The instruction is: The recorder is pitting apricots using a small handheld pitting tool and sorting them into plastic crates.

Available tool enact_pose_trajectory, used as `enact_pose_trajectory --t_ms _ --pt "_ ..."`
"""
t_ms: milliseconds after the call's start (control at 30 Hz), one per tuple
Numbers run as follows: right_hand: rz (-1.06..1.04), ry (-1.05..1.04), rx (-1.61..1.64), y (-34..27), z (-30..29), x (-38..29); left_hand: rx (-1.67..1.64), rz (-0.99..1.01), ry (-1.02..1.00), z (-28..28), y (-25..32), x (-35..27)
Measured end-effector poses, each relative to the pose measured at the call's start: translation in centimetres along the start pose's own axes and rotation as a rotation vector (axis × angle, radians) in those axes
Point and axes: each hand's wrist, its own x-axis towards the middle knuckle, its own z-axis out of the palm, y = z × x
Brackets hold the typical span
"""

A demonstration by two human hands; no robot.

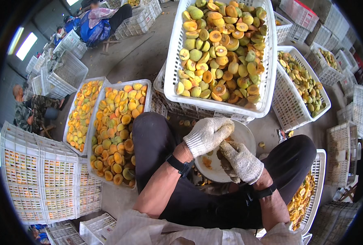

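Note:
My left hand (210, 134), in a knitted cotton work glove, has its fingers curled in. Its fingertips meet those of my right hand (241, 162), in a matching soiled glove. The gloves hide whatever lies between the fingers; a sliver of orange shows just behind them. Beneath both hands, between my knees, is a round white basin (249, 136) with a scrap of orange fruit flesh (207, 162) in it. Directly ahead stands a large white plastic crate (219, 103), heaped with whole and halved stone fruit (221, 52), some halves still holding their stones.
Two crates of pitted fruit halves (114, 134) flank my left knee (150, 134). By my right hip is a crate of orange pieces (302, 196). Another fruit crate (295, 121) sits ahead right. Stacked crates (40, 174) rise at left, near a seated person (31, 110).

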Motion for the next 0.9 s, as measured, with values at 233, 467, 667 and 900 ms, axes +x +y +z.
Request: enact_pose_trajectory --t_ms 233,467,667,900 --pt "0.238 -0.272 0.613 2.4 -1.6 0.6 -0.253 -0.078 -0.034 0.0 0.3 -0.4" --pt "-0.245 0.112 -0.251 2.0 1.3 0.7 -0.695 -0.1 0.125 1.0 0.4 -0.2" --pt "-0.419 0.401 -1.032 3.1 1.7 -0.8 -0.963 -0.172 0.21 -0.2 1.7 0.2" --pt "-0.058 0.416 -1.258 3.6 -0.2 -1.1 -0.617 0.06 0.421 -3.9 5.9 -2.4"
